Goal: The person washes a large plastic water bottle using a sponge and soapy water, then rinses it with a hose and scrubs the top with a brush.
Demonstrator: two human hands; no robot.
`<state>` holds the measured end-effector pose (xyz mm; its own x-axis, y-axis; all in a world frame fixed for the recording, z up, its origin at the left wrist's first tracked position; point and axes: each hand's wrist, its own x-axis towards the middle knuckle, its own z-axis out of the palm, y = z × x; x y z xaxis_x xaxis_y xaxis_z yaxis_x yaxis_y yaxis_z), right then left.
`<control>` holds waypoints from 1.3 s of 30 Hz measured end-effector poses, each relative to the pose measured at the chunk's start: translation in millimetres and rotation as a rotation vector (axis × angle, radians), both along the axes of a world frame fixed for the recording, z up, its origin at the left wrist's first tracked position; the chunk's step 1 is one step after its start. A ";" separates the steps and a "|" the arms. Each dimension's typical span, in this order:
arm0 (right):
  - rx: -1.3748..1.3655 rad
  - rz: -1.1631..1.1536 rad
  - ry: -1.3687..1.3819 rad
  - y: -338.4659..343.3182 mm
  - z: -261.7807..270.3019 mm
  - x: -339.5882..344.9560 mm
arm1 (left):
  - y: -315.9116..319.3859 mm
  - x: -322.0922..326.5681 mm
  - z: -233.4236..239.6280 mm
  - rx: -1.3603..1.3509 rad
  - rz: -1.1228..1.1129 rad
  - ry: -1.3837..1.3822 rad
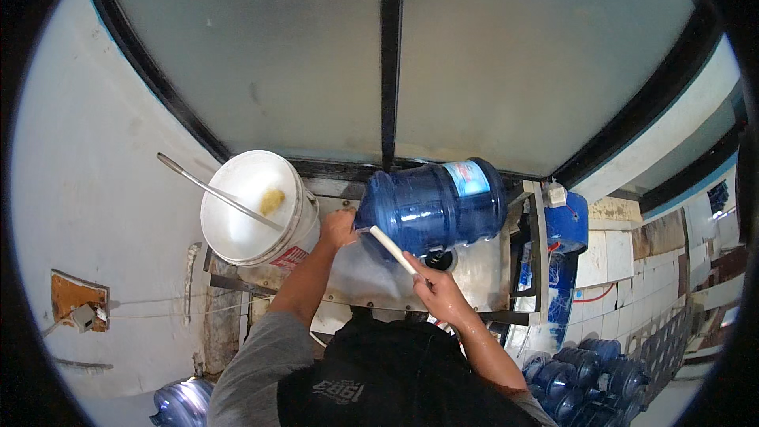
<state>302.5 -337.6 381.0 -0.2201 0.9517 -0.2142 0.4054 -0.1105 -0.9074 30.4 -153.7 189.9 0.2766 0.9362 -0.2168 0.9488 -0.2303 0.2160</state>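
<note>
A blue, see-through plastic water jug (415, 207) with a label lies on its side on a wet metal worktop (367, 279). Its neck points left, and my left hand (340, 228) is closed around it. In my right hand (439, 292) is a slim white rod or tube (391, 249). The far tip of this rod is in front of the jug's shoulder, close to the neck; whether they touch I cannot tell. Below the jug, a dark round opening (442, 260) shows in the worktop.
Left of the jug stands a white plastic bucket (308, 219) holding a yellow scrubber (272, 201) and a long metal handle (204, 185). Frosted window panes (533, 71) rise behind. A blue container (566, 219) is at the right. Several water jugs (584, 373) stand low right, another jug (182, 403) low left.
</note>
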 end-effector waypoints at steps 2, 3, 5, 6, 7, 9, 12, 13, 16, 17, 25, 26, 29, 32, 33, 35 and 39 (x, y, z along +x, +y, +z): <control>0.039 -0.064 0.025 -5.3 -10.1 10.5 | -2.2 -1.4 -2.8 0.253 -0.014 -0.074; 0.021 -0.103 0.031 -6.4 -11.5 18.4 | -2.0 -3.7 -3.8 0.381 -0.020 -0.110; 0.030 -0.237 0.084 -11.6 -5.2 36.0 | -5.4 -6.6 -1.5 0.345 -0.021 -0.035; 0.077 -0.286 0.048 -16.4 -10.5 51.1 | -5.8 -8.2 0.1 0.330 -0.023 0.004; 0.123 -0.331 0.012 -20.5 -12.4 65.2 | -7.2 -11.4 -5.2 0.344 -0.023 0.004; 0.016 -0.438 -0.113 -31.5 0.1 95.0 | -9.3 -15.8 -17.6 0.371 -0.029 0.003; -0.072 -0.590 -0.011 -47.4 -7.5 145.2 | -4.5 -16.9 -14.7 0.196 -0.085 0.050; 0.000 -0.614 -0.018 -47.6 -11.5 152.0 | 3.9 -19.3 -9.8 0.044 -0.094 0.007; 0.015 -0.647 0.032 -36.9 7.9 149.3 | 30.7 -28.5 -8.4 -0.391 -0.143 -0.094; 0.029 -0.605 0.004 -26.2 14.6 140.0 | 35.6 -38.1 -36.3 -0.530 -0.154 -0.115; 0.066 -0.287 -0.007 -3.9 -9.5 68.2 | 5.5 7.9 21.1 -0.159 -0.062 0.016; 0.094 -0.227 0.004 -2.9 -14.1 55.3 | 1.1 10.4 22.8 -0.110 -0.058 0.018; -0.073 -0.069 -0.005 -6.4 -12.1 23.6 | 0.8 10.7 10.5 -0.093 -0.076 -0.135; -0.077 0.003 -0.024 -4.8 12.0 3.1 | 9.9 10.7 -6.4 -0.364 0.078 -0.997; -0.068 0.012 -0.023 -4.3 13.7 0.6 | 15.1 14.2 -6.6 -0.487 0.160 -1.390; -0.057 0.005 -0.016 -4.7 17.0 0.3 | 10.6 41.5 27.1 -0.413 0.177 -1.399; -0.051 -0.044 0.024 -3.0 25.3 11.9 | -16.5 107.8 43.0 0.165 0.239 -0.872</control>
